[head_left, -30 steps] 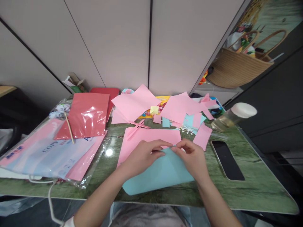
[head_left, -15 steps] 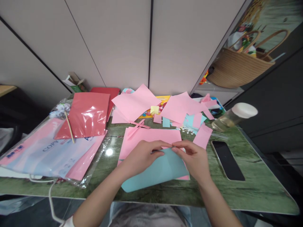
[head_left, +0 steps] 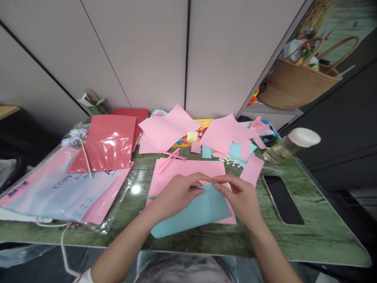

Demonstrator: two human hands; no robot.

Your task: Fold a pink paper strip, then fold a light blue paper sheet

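Pinching the far edge of the blue sheet [head_left: 194, 214], the right hand [head_left: 241, 194] has thumb and index finger nearly together; the left hand [head_left: 179, 192], curled a little wider, holds it with thumb on top and index fingertip at that edge. The sheet is plain, gently bowed, rounded at its near left corner. It spreads from the fingertips to the near side, between the hands and partly beneath the left. Beneath it, a pink sheet [head_left: 193, 169] lies on the surface [head_left: 326, 236]. To the right lies a phone [head_left: 282, 200].
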